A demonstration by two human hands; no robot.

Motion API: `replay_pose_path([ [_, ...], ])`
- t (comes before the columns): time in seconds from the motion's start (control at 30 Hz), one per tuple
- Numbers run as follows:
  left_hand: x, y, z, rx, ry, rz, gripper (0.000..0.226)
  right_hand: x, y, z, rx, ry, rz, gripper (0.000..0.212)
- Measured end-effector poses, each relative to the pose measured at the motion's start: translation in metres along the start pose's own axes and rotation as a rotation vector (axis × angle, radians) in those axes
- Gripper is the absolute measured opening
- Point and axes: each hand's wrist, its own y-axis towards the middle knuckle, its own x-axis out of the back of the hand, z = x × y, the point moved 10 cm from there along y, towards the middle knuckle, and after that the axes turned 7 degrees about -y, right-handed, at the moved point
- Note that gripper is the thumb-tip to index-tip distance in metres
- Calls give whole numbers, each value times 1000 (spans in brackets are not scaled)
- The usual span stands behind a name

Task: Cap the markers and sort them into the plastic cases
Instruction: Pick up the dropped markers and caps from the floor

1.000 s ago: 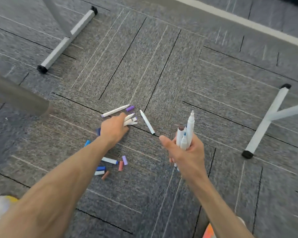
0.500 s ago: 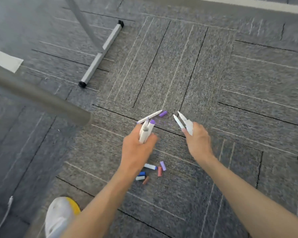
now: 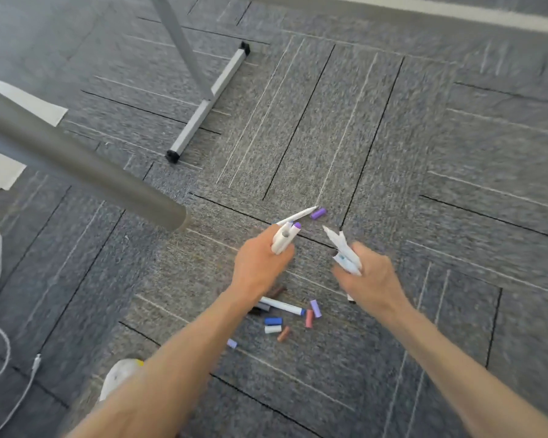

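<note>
Markers point(image 3: 283, 241) fill both hands above the grey carpet point(image 3: 393, 137). The left hand point(image 3: 260, 268) curls round a few white barrels pointing away from the person, one with a purple end; blur hides the exact count. The right hand point(image 3: 372, 281) grips its own bundle point(image 3: 344, 252) of white markers, which slants up and left toward the other hand; the two hands are near each other but apart.

A loose marker point(image 3: 299, 215) lies on the carpet just beyond the left hand; a purple cap point(image 3: 318, 213) sits just beside its far end. Between the forearms lies a blue-ended marker point(image 3: 282, 306). Near it are scattered a blue cap point(image 3: 273, 320), a white cap point(image 3: 272, 329), a brown cap point(image 3: 283, 334), a pink cap point(image 3: 309, 318) and a lilac cap point(image 3: 315, 308); the blue and white caps lie side by side, and the pink and lilac caps are close together by the marker's blue end.

A thick grey tube point(image 3: 76, 159) crosses the left of the view, blurred; a stand foot point(image 3: 208, 102) rests on the carpet farther off; a white cable point(image 3: 0, 343) loops at the left edge; a shoe point(image 3: 121, 374) shows beside the left forearm.
</note>
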Motion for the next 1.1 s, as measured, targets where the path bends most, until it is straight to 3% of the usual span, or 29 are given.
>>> replay_pose_path([
  [0.13,-25,52,4,-73,381,-2,12,38,-42,27,44,426,-41,9],
  [0.23,-29,75,4,-74,445,-95,16,70,-57,41,104,614,-68,14],
  [0.4,-35,84,23,33,574,-123,30,95,-59,42,218,625,-77,14],
  [0.6,-39,78,23,65,561,-121,31,84,-60,26,187,603,-58,15],
  [0.7,-38,60,14,92,360,-59,24,69,-58,17,112,576,-43,14],
  [0.8,-33,19,-14,129,-75,-12,10,53,-60,13,5,561,-23,14],
  [0.9,-9,-30,-60,106,-370,-35,19,52,-66,26,-69,614,-36,10],
  [1.1,98,-112,-138,21,-581,-201,30,68,-106,150,49,779,-12,1],
])
